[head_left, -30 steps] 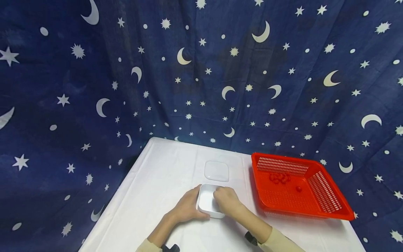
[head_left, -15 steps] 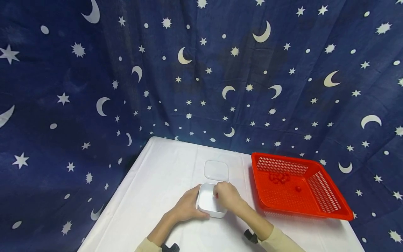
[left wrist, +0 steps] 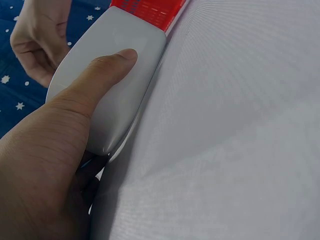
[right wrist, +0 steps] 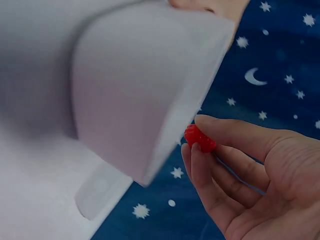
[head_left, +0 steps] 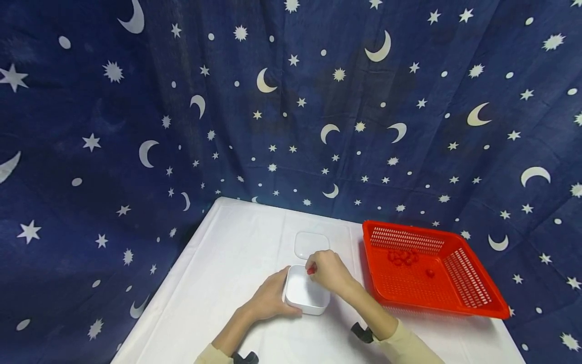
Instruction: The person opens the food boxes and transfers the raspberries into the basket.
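Observation:
On the table sits a white square box (head_left: 310, 309) with rounded corners and no lid on it. My left hand (head_left: 267, 299) grips its left side; the thumb (left wrist: 112, 66) lies along the front wall and the other fingers are mostly hidden behind it. Above the box's back right rim, my right hand (head_left: 331, 272) pinches a small red berry-like piece (right wrist: 200, 138) with a bumpy surface between thumb and fingertips. The visible part of the box's white floor holds nothing.
Behind the box a clear lid (head_left: 309, 244) lies flat on the white-covered table (head_left: 236, 242). To the right stands a red perforated basket (head_left: 447, 306) holding several red pieces (head_left: 402, 257) and a single one (head_left: 429, 273) apart. A star-patterned curtain hangs behind.
My right hand has risen from inside the box up to its back right rim, and the red piece in its fingers has come into view. My left hand keeps its grip on the box.

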Demonstrator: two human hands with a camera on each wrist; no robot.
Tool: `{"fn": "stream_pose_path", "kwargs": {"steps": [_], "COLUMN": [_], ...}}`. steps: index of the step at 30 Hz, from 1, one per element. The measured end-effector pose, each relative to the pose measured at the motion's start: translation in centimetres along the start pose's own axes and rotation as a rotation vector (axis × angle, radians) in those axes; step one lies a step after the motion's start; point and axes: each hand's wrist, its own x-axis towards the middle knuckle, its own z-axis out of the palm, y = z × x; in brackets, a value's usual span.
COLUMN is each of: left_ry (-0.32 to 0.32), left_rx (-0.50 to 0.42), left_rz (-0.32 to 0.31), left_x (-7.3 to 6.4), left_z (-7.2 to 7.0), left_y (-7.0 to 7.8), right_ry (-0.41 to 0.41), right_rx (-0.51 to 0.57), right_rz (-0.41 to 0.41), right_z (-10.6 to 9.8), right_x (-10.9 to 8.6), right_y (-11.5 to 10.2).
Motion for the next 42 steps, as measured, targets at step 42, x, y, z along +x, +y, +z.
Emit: {"fn": "stream_pose_path", "kwargs": {"steps": [42], "left_ry": [0.027], "left_rx": [0.035], "left_rz": [-0.031], "left_x": [-0.1], "left_z": [0.1], "left_y": [0.0], "right_ry": [0.465], "right_rx": [0.183], "right_rz": [0.557], "right_z": [-15.2], "right_x": [1.2], "right_y": [12.9]}}
